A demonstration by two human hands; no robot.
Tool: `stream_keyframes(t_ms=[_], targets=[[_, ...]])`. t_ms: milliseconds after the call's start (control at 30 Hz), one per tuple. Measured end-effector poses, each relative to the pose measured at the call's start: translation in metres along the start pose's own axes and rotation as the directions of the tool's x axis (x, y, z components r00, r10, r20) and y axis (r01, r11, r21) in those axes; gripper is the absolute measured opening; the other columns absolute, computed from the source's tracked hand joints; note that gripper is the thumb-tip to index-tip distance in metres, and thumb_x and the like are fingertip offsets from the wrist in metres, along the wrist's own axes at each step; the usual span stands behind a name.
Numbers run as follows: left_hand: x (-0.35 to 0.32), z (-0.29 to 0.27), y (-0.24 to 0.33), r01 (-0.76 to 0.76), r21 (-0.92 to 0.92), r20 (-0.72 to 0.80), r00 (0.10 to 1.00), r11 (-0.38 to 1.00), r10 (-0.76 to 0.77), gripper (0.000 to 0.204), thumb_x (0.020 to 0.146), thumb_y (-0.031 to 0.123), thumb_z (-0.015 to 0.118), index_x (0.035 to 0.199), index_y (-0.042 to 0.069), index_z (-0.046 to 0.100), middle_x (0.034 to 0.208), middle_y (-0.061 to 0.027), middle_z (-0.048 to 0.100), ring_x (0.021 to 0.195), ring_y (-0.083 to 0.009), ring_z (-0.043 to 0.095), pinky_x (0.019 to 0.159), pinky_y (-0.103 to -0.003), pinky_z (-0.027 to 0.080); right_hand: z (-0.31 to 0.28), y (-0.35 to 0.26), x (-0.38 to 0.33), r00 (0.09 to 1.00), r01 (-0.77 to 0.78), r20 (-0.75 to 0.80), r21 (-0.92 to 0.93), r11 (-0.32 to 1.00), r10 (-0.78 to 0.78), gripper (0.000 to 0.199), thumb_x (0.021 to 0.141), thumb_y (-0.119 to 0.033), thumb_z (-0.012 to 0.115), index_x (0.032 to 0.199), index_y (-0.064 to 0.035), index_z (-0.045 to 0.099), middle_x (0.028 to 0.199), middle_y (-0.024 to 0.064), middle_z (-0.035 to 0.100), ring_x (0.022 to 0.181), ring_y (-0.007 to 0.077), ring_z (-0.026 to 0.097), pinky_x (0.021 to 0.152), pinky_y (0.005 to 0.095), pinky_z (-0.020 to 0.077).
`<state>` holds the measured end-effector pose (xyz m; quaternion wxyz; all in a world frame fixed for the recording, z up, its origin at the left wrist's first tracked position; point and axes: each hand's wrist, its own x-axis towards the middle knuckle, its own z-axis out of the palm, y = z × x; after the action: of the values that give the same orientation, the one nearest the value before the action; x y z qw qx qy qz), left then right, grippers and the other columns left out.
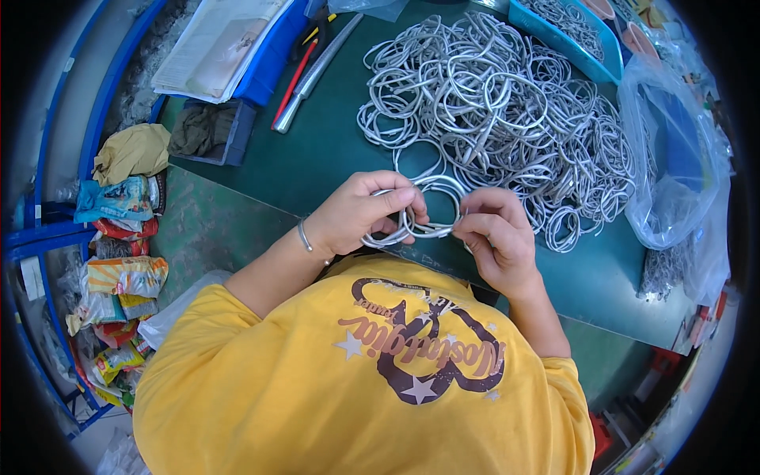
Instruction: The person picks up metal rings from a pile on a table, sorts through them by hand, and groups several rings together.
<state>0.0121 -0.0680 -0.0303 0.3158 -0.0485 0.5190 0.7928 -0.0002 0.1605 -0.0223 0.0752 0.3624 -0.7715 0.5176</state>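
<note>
Close to the table's front edge, my left hand [370, 207] is closed on a few silvery metal rings [435, 184], thumb and fingers wrapped through them. My right hand [499, 237] pinches the right side of the same linked or overlapping rings; whether they are joined cannot be made out. Just beyond both hands spreads a large tangled heap of similar metal rings [507, 95], its near edge almost touching the rings I hold.
The green table [317, 150] carries a tapered metal rod [317, 75] and a red pencil-like stick [294, 85]. A blue tray with papers [218, 47], a grey bin with dark cloth [210, 131], a teal basket [570, 39] and a clear plastic bag [669, 150] stand around.
</note>
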Motion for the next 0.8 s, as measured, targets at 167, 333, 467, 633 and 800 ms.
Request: stream_keyframes(t_ms=[167, 333, 467, 633, 800], targets=[[-0.002, 0.006, 0.007, -0.226, 0.253, 0.051, 0.974, 0.941, 0.22, 0.024, 0.094, 0.02, 0.054, 0.087, -0.001, 0.062, 0.097, -0.0095, 0.06, 0.089, -0.018, 0.06, 0.073, -0.028, 0.05, 0.008, 0.001, -0.009, 0.83, -0.44, -0.1, 0.486, 0.755, 0.549, 0.018, 0.091, 0.002, 0.05, 0.108, -0.001, 0.057, 0.102, 0.0078, 0.054, 0.079, 0.0081, 0.055, 0.063, 0.019, 0.0445], [-0.001, 0.005, 0.003, -0.361, 0.387, 0.134, 0.932, 0.848, 0.336, 0.022, 0.093, 0.019, 0.054, 0.089, 0.0, 0.065, 0.096, -0.0079, 0.062, 0.087, -0.0159, 0.059, 0.074, -0.026, 0.047, 0.006, -0.002, -0.007, 0.769, -0.571, 0.071, 0.524, 0.632, 0.635, 0.021, 0.097, -0.014, 0.048, 0.112, -0.0017, 0.057, 0.079, 0.0005, 0.055, 0.064, 0.0041, 0.049, 0.056, 0.0169, 0.0399], [0.002, 0.0, -0.001, -0.452, 0.539, 0.225, 0.89, 0.711, 0.396, 0.024, 0.096, 0.018, 0.05, 0.102, 0.0, 0.064, 0.095, -0.0072, 0.062, 0.09, -0.016, 0.059, 0.073, -0.026, 0.049, 0.005, 0.0, -0.011, 0.782, -0.563, 0.06, 0.495, 0.662, 0.62, 0.018, 0.097, -0.013, 0.05, 0.107, -0.0016, 0.058, 0.073, -0.0009, 0.055, 0.061, 0.0034, 0.048, 0.054, 0.0169, 0.039], [0.002, 0.005, -0.002, -0.064, 0.162, -0.092, 0.993, 0.985, 0.08, 0.045, 0.1, 0.036, 0.037, 0.127, 0.002, 0.049, 0.101, -0.0121, 0.06, 0.092, -0.0213, 0.061, 0.073, -0.032, 0.056, 0.006, -0.001, -0.012, 0.853, -0.381, -0.149, 0.478, 0.792, 0.5, 0.01, 0.091, -0.003, 0.057, 0.1, -0.0007, 0.06, 0.074, 0.003, 0.056, 0.06, 0.0094, 0.051, 0.054, 0.0201, 0.0415], [0.004, -0.001, -0.004, 0.185, -0.567, 0.163, 0.98, 0.803, -0.111, 0.069, 0.096, 0.056, 0.024, 0.136, 0.003, 0.038, 0.117, -0.0211, 0.056, 0.106, -0.0309, 0.059, 0.077, -0.05, 0.055, 0.005, -0.014, 0.009, 0.997, 0.049, -0.045, -0.124, 0.991, -0.055, 0.024, 0.076, 0.002, 0.066, 0.099, -0.0017, 0.065, 0.084, 0.011, 0.061, 0.072, 0.0245, 0.061, 0.062, 0.0299, 0.0483]])
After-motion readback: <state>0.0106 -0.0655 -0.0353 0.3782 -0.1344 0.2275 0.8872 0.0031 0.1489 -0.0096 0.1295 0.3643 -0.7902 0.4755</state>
